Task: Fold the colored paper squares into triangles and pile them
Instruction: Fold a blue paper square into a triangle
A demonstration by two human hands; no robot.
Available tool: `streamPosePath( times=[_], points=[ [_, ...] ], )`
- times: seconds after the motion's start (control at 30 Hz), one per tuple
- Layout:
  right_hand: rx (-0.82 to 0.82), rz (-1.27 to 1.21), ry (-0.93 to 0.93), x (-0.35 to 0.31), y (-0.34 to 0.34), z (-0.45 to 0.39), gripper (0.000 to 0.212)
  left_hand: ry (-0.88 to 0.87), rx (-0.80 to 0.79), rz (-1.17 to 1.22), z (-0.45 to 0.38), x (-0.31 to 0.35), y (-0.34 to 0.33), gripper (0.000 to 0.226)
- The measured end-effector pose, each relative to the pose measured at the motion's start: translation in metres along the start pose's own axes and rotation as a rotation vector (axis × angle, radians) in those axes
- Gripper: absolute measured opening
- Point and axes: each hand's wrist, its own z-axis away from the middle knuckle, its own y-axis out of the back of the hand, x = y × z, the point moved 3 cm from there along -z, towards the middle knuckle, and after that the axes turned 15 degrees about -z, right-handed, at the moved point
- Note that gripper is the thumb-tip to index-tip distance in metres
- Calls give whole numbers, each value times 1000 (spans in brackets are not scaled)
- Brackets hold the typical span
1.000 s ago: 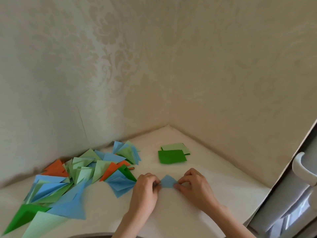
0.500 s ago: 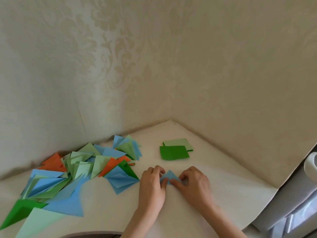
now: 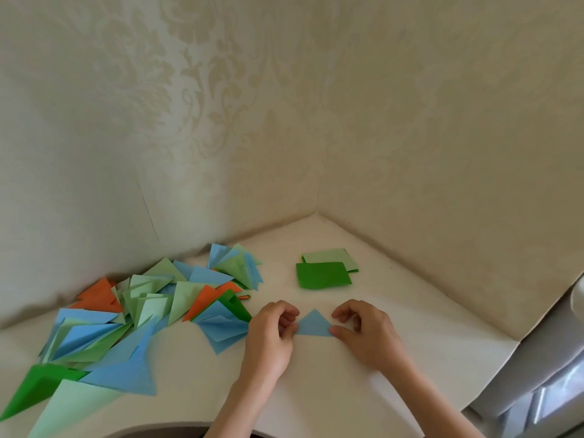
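Note:
A small blue paper triangle [image 3: 313, 324] lies flat on the white table, point away from me. My left hand [image 3: 271, 335] pinches its left corner with curled fingers. My right hand [image 3: 363, 331] presses its right corner with the thumb, fingers curled above. A loose pile of folded triangles [image 3: 139, 311] in blue, light green, dark green and orange spreads over the table's left side. A small stack of unfolded squares [image 3: 322, 275], dark green on top of light green, lies beyond the hands.
The white table [image 3: 395, 311] fits into a corner between two cream patterned walls [image 3: 410, 121]. Its right edge ends beside a grey door with a white handle [image 3: 576, 294]. The rounded front edge lies below my forearms.
Both hands have slid apart from the triangle's middle to its two lower corners, so the whole blue triangle now shows. The camera has tilted a little.

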Motion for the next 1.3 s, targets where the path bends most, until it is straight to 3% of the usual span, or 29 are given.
streamPosePath(
  times=[0.13,0.3,0.43,0.6,0.7,0.87,1.1,1.2,1.3],
  points=[
    [14,-31,27,3,-1,3,20,1,2,-43,2,2,1,30],
    [44,-61,59,4,-3,5,19,-39,44,-320,9,23,-4,27],
    [57,-38,78,3,-4,7,19,55,-53,-446,7,41,-6,32],
    [39,22,79,2,-4,8,19,110,-141,-353,1,46,-6,35],
    [45,34,76,-2,-6,10,18,3,-52,-313,15,42,7,23],
    [175,-183,201,-21,-13,16,14,-68,62,-146,44,21,55,7],
    [-126,-24,458,-62,-82,11,40,-26,159,-292,71,-48,128,16],
    [-142,75,522,-74,-109,5,53,14,145,-306,80,-68,135,21],
    [-118,102,523,-79,-125,-2,51,28,128,-278,83,-74,135,21]
  ],
)
